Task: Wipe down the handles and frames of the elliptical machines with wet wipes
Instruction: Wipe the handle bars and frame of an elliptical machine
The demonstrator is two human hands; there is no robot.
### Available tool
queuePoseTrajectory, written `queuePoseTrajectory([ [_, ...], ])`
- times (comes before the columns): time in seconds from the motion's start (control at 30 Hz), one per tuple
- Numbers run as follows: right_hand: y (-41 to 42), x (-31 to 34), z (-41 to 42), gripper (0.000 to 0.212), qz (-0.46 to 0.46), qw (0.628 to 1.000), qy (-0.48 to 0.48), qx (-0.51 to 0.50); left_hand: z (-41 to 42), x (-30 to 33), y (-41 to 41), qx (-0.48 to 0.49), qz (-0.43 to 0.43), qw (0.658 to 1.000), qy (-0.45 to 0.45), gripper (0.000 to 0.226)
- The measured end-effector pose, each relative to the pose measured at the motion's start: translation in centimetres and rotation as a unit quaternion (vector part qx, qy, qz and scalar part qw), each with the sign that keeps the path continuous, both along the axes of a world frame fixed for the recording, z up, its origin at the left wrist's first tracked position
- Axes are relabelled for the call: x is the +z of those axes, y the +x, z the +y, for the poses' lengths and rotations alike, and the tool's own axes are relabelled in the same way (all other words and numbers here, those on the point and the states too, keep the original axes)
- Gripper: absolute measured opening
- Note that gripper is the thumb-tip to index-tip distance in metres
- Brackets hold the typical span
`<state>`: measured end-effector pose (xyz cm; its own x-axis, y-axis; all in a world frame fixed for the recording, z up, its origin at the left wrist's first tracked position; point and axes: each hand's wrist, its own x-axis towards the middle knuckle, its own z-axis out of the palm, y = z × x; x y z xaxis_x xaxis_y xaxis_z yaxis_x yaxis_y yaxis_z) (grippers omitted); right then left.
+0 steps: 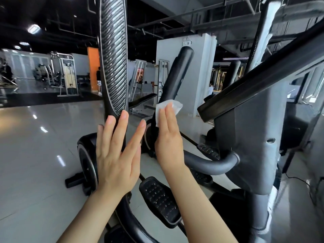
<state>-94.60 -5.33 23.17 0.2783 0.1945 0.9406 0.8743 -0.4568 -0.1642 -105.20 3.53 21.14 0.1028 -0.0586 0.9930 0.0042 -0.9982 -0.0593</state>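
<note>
- Head view: the top of the ribbed handle (113, 55) runs out of the upper edge, and its lower stem is hidden behind the left hand (115, 155).
- The far palm side of the right hand (167, 137) faces away, so how the wet wipe (168, 109) is held against it cannot be seen; it is probably pinned under the flat fingers.
- The console housing (249, 137) at the right is blurred, and the bar (263, 81) across it is cut by the right edge.
- The left hand's fingers are straight and spread, laid along the stem just below the ribbed grip, with the middle fingertip touching the grip's lower end.
- The right hand's fingers are straight and pressed together, pointing up.
- The white wipe sticks out above and to the left of the right fingertips, crumpled, lying against the lower part of the smooth black handle (177, 74) beyond them.
- Below the right wrist sits a studded black pedal (160, 199); a curved grey grip (213, 162) lies just right of that hand.
- A flywheel cover (86, 160) shows left of the left hand.
- A reddish poster (140, 76) in the background and a small sign (186, 43) on the white pillar carry markings too small to read; no brand is legible on the machine.
</note>
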Motion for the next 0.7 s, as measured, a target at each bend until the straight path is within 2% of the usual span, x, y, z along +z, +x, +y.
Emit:
queuePoseTrajectory([
  [0.07, -0.5, -1.7, -0.9, 0.056, -0.034, 0.992, -0.11, -0.055, -0.1, 0.0, -0.2, 0.0, 0.009, 1.0, -0.009, 0.039],
  [0.1, -1.0, -2.1, -1.5, 0.054, -0.056, 0.975, -0.19, -0.1, -0.2, 0.1, -0.3, -0.001, 0.013, 1.0, -0.013, 0.039],
  [0.2, -1.4, -2.4, -3.7, 0.061, -0.137, 0.871, -0.42, -0.216, -0.3, 0.2, -0.5, -0.01, 0.019, 1.0, -0.02, 0.04],
  [0.27, -2.2, -1.0, -4.9, 0.057, -0.15, 0.801, -0.537, -0.218, -0.5, 0.2, -0.6, -0.013, 0.024, 0.999, -0.024, 0.04],
  [0.3, -2.2, -0.5, -5.6, 0.056, -0.154, 0.792, -0.557, -0.196, -0.6, 0.2, -0.8, -0.013, 0.026, 0.999, -0.023, 0.04],
  [0.4, -1.1, 0.3, -9.1, 0.065, -0.196, 0.804, -0.551, -0.109, -1.1, -0.1, -1.3, -0.01, 0.03, 0.999, -0.02, 0.04],
  [0.47, -1.4, 1.1, -11.9, 0.056, -0.145, 0.815, -0.556, -0.08, -1.5, -0.4, -1.7, -0.016, 0.034, 0.999, -0.03, 0.04],
  [0.57, -1.7, 2.7, -15.5, 0.052, -0.046, 0.783, -0.614, -0.084, -2.6, -1.2, -2.2, -0.032, 0.028, 0.998, -0.047, 0.041],
  [0.6, -1.6, 2.8, -16.3, 0.053, -0.015, 0.79, -0.605, -0.098, -3.1, -1.6, -2.3, -0.04, 0.024, 0.997, -0.055, 0.043],
  [0.67, -1.6, 3.2, -15.7, 0.055, 0.055, 0.852, -0.509, -0.109, -4.2, -2.8, -2.8, -0.051, 0.01, 0.996, -0.075, 0.043],
  [0.7, -1.8, 3.5, -14.8, 0.058, 0.053, 0.887, -0.449, -0.091, -4.7, -3.3, -3.0, -0.054, 0.005, 0.995, -0.083, 0.041],
])
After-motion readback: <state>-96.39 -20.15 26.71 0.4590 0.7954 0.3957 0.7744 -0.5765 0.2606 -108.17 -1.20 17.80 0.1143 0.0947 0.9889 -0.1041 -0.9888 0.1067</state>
